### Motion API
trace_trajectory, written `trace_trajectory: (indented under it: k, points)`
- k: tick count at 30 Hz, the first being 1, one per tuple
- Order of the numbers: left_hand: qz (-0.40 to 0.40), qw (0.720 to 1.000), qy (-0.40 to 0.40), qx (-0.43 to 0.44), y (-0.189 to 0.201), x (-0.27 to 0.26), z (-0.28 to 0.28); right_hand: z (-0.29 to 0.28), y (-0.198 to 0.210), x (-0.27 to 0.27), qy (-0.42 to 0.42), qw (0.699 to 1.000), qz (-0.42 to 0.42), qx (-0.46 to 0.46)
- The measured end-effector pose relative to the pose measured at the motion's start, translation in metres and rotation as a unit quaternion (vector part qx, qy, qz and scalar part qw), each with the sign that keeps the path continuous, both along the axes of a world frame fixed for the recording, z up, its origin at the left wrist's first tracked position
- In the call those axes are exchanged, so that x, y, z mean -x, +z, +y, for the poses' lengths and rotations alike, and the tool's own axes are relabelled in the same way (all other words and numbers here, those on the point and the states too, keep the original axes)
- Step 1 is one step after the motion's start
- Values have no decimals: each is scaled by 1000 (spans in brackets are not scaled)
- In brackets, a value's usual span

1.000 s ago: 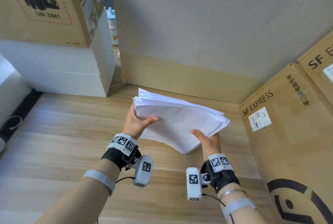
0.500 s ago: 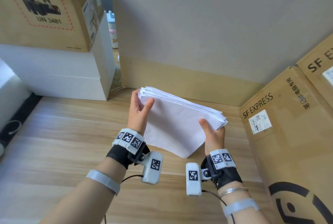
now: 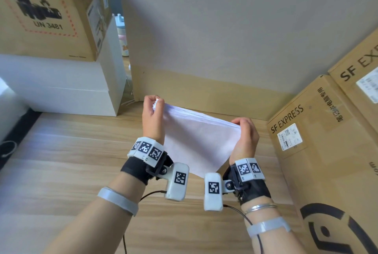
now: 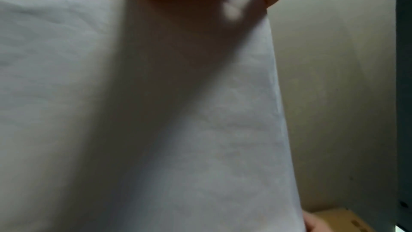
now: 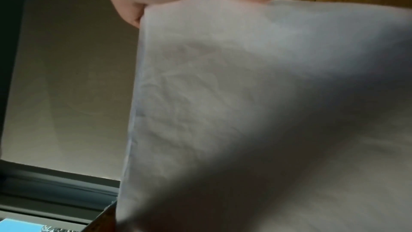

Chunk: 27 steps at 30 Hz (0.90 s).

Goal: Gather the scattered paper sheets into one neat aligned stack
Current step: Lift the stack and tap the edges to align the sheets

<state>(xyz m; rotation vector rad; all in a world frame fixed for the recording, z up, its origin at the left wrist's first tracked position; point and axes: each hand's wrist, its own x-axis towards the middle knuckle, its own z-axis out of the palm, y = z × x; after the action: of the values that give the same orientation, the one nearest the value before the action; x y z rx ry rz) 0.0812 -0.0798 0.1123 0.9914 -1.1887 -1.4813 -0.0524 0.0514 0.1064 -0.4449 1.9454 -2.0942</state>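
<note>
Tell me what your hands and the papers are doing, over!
Left hand, right hand grip paper stack by its top corners. Stack held upright above wooden desk. Nothing blocking.

We held both forearms raised ahead of us, wrists cocked upward. Our left hand point(image 3: 153, 118) had its fingers point(image 3: 151, 100) curled tight at the top, thumb pinching against them. Our right hand point(image 3: 244, 138) curled its fingers likewise, knuckles toward us.

Paper stack point(image 3: 196, 141) matt white, faintly creased, desk point(image 3: 71, 161) smooth pale wood-grain laminate, shipping cartons point(image 3: 327, 161) brown matt cardboard, wall point(image 3: 225, 28) matt grey, bracelet point(image 3: 258, 207) shiny metal
</note>
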Motion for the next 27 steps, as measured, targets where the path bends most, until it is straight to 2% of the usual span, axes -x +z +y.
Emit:
trace_trajectory:
  k: [3,6,10,12,15,18,20,22,27]
  points:
    - [-12,999,9,39,-2,-1,8,-4,8,-3,-6,998,47,28]
    - [7,996,41,84,1,-3,12,-7,6,-2,-8,998,55,31]
    - [36,993,-32,112,-5,-10,11,-9,-9,-1,4,1000,7,-13]
    - [-6,989,-75,129,-12,-15,11,-9,-10,-1,31,999,-6,-11]
    - [-92,980,-91,149,-22,-21,8,-6,-9,3,99,995,2,0]
    - [-111,982,-111,109,-28,-24,2,-1,-10,8,147,988,2,-36]
    - [-115,981,-152,42,-34,-29,-4,1,-16,7,144,985,-11,-98]
    - [-151,970,-189,-1,-39,-32,-6,4,-21,3,142,980,-28,-136]
    - [-128,978,-162,-11,-37,-34,5,7,-27,5,125,985,-29,-118]
